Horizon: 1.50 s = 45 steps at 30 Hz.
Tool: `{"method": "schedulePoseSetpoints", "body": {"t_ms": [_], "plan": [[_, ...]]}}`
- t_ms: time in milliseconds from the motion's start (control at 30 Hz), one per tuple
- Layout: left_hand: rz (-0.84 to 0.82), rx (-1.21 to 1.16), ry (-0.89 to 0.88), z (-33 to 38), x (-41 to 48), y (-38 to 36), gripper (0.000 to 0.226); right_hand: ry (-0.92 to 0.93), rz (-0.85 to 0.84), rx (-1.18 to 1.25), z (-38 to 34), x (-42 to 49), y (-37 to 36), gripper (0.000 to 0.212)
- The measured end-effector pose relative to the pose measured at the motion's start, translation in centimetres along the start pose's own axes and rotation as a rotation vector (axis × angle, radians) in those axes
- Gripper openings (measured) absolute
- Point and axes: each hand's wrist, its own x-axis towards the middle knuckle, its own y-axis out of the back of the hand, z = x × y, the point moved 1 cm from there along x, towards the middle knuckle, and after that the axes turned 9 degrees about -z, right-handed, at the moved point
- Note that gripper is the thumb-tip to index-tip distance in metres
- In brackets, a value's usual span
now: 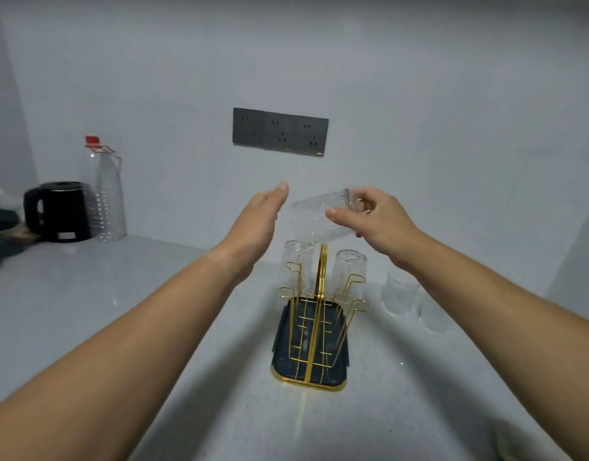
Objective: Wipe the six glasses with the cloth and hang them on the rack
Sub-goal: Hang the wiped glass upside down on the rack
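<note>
While the left hand (256, 221) hovers open-palmed, fingers (279, 192) straight and empty, the right hand's (376, 221) fingers (339, 216) pinch a ribbed glass (319, 217) tilted above the gold rack (314, 314), where two glasses (294, 264) (348, 271) hang upside down; two more (399, 292) (436, 314) stand on the counter (403, 377) further right.

No legible text anywhere, pale label (66, 235) low on the black kettle (62, 211) at far left too blurred to read, dark wall sockets (280, 131) at far centre showing no readable marking
</note>
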Motion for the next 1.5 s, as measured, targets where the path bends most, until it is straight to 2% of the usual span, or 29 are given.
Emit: {"method": "schedulePoseSetpoints", "body": {"t_ms": [100, 233, 467, 700, 867, 967, 1067, 1133, 1267, 1500], "plan": [[-0.015, 0.023, 0.025, -1.4, 0.8, 0.7, 0.061, 0.037, -0.090, -0.203, -0.5, 2.5, -1.5, 0.078], [-0.091, 0.053, 0.036, -3.5, 1.4, 0.9, 0.062, 0.073, -0.221, -0.407, -1.3, 4.7, -3.1, 0.071], [-0.207, 0.042, 0.025, -6.3, 2.1, 0.3, 0.058, 0.081, -0.410, -0.705, -0.8, 6.0, -5.6, 0.081], [-0.249, 0.001, 0.080, -9.4, 2.1, 0.1, 0.066, 0.033, -0.454, -0.832, 0.6, 6.4, -7.3, 0.084], [-0.241, -0.052, 0.170, -10.6, 2.1, 0.0, 0.093, 0.006, -0.445, -0.896, 1.8, 6.3, -8.3, 0.076], [-0.230, -0.086, 0.202, -10.9, 2.0, -0.1, 0.086, -0.014, -0.446, -0.907, 2.0, 6.5, -8.7, 0.077], [-0.213, -0.107, 0.209, -11.2, 1.9, -0.2, 0.062, -0.038, -0.463, -0.936, 2.0, 6.6, -8.9, 0.077], [-0.214, -0.124, 0.220, -11.3, 1.9, -0.4, 0.054, -0.060, -0.488, -0.958, 2.0, 6.7, -9.0, 0.080], [-0.204, -0.150, 0.224, -11.7, 2.0, -0.7, 0.058, -0.094, -0.524, -0.988, 1.8, 6.6, -9.3, 0.090], [-0.205, -0.171, 0.235, -11.8, 1.8, -1.0, 0.054, -0.096, -0.559, -1.098, 1.7, 6.6, -9.8, 0.074]]}}
